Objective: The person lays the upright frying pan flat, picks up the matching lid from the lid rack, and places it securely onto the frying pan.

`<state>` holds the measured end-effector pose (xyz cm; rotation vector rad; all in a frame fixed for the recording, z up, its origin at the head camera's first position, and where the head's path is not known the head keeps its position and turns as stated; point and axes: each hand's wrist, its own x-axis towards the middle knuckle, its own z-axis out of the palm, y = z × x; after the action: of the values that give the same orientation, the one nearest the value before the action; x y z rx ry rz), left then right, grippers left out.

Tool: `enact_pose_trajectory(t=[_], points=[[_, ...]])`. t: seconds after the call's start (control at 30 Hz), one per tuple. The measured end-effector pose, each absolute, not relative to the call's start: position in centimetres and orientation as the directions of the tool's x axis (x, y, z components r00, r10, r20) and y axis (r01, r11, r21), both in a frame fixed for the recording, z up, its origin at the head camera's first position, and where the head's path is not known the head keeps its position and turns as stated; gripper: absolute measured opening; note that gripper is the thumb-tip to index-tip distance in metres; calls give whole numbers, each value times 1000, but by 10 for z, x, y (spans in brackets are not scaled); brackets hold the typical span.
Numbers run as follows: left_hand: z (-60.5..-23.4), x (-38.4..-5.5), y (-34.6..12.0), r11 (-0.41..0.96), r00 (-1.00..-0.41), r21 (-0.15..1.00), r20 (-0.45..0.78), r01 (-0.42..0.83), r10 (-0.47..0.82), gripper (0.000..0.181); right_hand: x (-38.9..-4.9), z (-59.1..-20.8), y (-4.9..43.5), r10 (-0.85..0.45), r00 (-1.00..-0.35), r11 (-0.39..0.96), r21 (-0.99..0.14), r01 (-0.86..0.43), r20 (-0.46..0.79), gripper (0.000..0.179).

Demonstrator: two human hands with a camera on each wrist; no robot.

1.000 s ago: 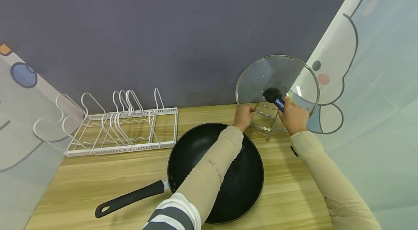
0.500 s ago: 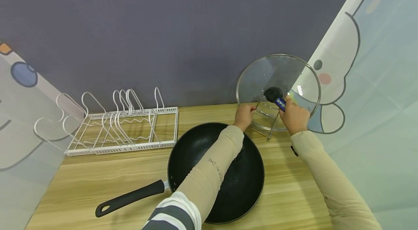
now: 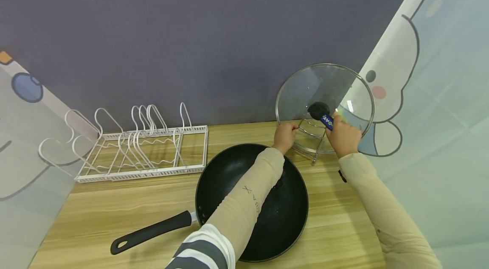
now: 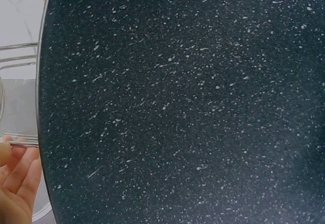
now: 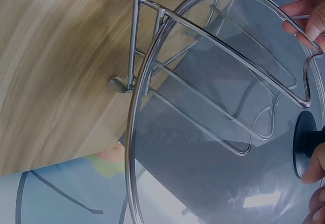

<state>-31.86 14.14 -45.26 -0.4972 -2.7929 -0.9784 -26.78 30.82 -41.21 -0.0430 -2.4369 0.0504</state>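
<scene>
A round glass lid (image 3: 324, 80) with a metal rim stands tilted in a small metal wire rack (image 3: 318, 150) at the back right, against the wall. My right hand (image 3: 345, 136) grips the lid's black knob (image 3: 325, 116), which has a blue label. My left hand (image 3: 285, 136) pinches a wire on the rack's left side; the right wrist view shows those fingers (image 5: 304, 10) at the bent wire (image 5: 307, 89). Under my left forearm lies a black frying pan (image 3: 284, 218), its handle (image 3: 153, 233) pointing left. The pan's dark inside (image 4: 177, 107) fills most of the left wrist view.
On the left, a white wire dish rack (image 3: 153, 171) with several looped dividers stands along the back wall. The wooden tabletop (image 3: 130, 201) meets a dark grey backdrop (image 3: 229, 48). A cartoon-printed cloth (image 3: 439, 133) hangs at the right side.
</scene>
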Motion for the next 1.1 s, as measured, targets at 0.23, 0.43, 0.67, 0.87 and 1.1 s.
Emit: enact_pose_trajectory(t=[0.23, 0.43, 0.67, 0.87, 1.1], points=[[-454, -318, 142, 729, -936, 588, 230, 351, 266, 21, -269, -415, 309, 43, -728, 998, -54, 8, 684, 32], [-456, -319, 141, 713, -929, 596, 247, 369, 274, 21, -269, -415, 308, 51, -717, 998, -65, 8, 695, 31], [-457, -319, 140, 710, -928, 597, 247, 372, 279, 20, -269, -416, 307, 42, -687, 998, -61, -4, 726, 30], [-457, -319, 141, 707, -929, 602, 246, 370, 277, 18, -269, -418, 308, 28, -677, 999, -43, -5, 736, 33], [-457, -319, 141, 708, -929, 602, 244, 369, 277, 17, -269, -419, 308, 22, -670, 999, -39, -11, 742, 29]])
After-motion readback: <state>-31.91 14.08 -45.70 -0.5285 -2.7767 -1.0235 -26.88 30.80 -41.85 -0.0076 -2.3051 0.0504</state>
